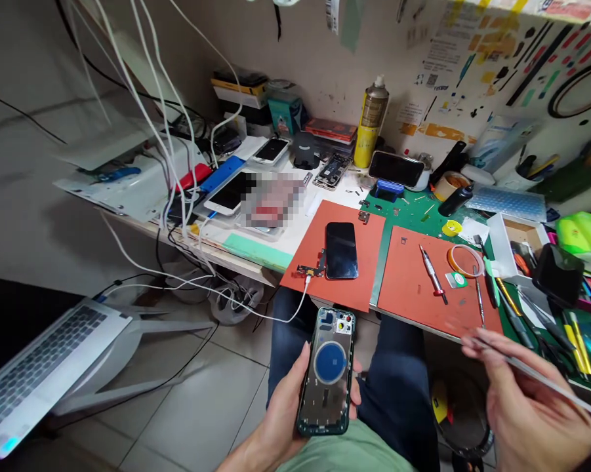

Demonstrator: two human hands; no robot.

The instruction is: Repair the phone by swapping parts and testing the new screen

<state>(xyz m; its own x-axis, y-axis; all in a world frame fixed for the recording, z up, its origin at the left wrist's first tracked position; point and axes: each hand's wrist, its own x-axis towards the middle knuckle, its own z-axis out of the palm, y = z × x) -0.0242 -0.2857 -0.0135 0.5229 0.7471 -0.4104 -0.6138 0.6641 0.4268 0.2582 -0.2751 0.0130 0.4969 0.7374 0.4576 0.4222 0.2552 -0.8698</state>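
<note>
I am gripping an opened phone housing [323,408] in my left hand [283,403], my thumb pressing along its left edge and my fingertips wrapping around its right edge. The housing is sitting over my lap, just below the bench edge, its inner side facing up and its round blue charging coil [330,362] showing in the middle. My right hand [534,403] is hovering well apart from it, near the bench edge, pinching a slim silver tool [551,379] between thumb and fingers; its tip is blurring, so I cannot tell whether it is touching anything.

Ahead of me, a dark-screened phone [341,250] is lying on the left orange mat [366,278]. Just beside it, a small flex board [316,267] is resting with a white cable [303,298] plugging into it. On the right orange mat [398,288], a precision screwdriver [431,274] is lying to the left of a ring-shaped roll [481,259].

Farther back, a yellow spray can [366,147] is standing near the wall, and a propped phone [396,170] is leaning in front and to its right. Off to my left, below bench height, a laptop [44,370] is lying open.
</note>
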